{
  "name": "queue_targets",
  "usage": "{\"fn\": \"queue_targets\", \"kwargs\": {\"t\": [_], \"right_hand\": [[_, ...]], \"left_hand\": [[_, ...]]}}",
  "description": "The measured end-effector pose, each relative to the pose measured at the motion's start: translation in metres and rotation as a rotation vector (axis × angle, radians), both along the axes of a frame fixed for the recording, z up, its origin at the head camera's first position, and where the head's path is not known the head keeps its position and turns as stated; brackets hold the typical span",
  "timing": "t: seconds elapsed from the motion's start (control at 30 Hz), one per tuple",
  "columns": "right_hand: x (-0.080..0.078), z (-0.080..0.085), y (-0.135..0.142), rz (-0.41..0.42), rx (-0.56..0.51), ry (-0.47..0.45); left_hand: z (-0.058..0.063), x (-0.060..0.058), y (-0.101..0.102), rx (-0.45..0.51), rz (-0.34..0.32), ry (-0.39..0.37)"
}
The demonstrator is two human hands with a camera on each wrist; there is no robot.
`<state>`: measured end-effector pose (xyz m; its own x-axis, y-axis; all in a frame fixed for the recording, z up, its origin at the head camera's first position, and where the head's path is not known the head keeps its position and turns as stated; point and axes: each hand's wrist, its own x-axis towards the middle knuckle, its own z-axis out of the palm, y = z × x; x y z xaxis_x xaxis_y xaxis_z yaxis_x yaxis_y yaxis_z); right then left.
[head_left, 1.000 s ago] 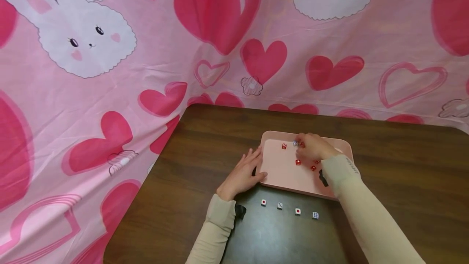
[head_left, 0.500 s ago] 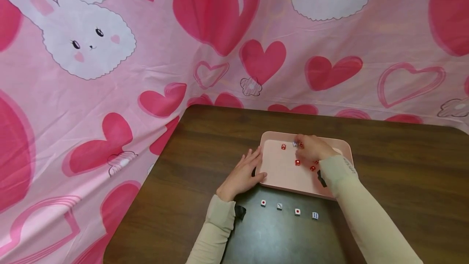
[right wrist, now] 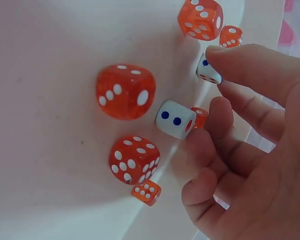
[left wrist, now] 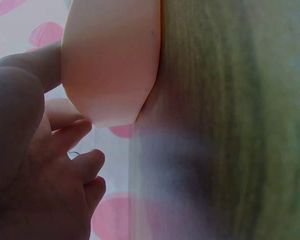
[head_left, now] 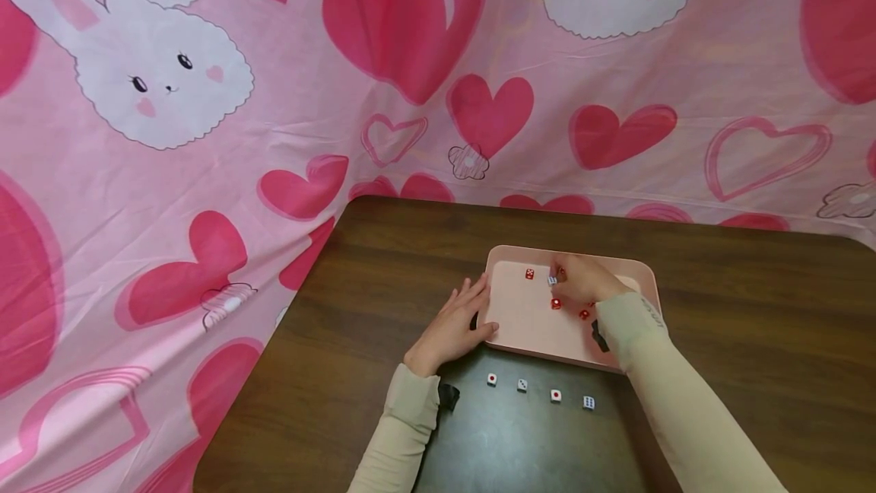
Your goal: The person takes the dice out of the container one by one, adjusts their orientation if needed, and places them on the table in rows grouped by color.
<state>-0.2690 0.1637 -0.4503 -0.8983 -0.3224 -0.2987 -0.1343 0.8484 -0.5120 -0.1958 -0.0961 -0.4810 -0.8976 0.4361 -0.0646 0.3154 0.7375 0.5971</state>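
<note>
My right hand point(head_left: 585, 278) is over the pink tray point(head_left: 520, 322), thumb and index finger pinching a white die point(right wrist: 208, 70). Below those fingers in the right wrist view, a second white die point(right wrist: 174, 119) rests on the tray floor near the curled other fingers. Red dice lie around the hand, among them one point(head_left: 530, 274) to its left and another point(head_left: 556, 303) just nearer to me. At the tray's left end, my left hand point(head_left: 452, 329) touches the rim with extended fingers, its thumb over the near-left corner. The left wrist view shows the tray's outer wall point(left wrist: 110, 55) against that thumb.
On the dark wooden table point(head_left: 383, 272), several white dice form a spaced row in front of the tray, from the leftmost die point(head_left: 492, 380) to the rightmost die point(head_left: 589, 402). A pink cloth point(head_left: 294, 97) with hearts and rabbits hangs behind and left of the table.
The white die at my right fingertips has shifted slightly toward me, pinched in the hand. My left hand stays at the tray's edge, and the row of white dice is unchanged.
</note>
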Motion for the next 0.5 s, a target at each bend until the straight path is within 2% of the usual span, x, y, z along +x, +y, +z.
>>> {"fn": "queue_targets", "kwargs": {"t": [0.2,0.5], "right_hand": [[-0.0002,0.0000,0.0000,-0.014,-0.011,-0.010],[-0.0023,-0.0048,-0.0002,0.006,0.034,0.038]], "left_hand": [[0.0010,0.0004,0.0001,-0.011,-0.007,0.025],[0.0006,0.0000,0.0000,-0.002,-0.003,0.015]]}}
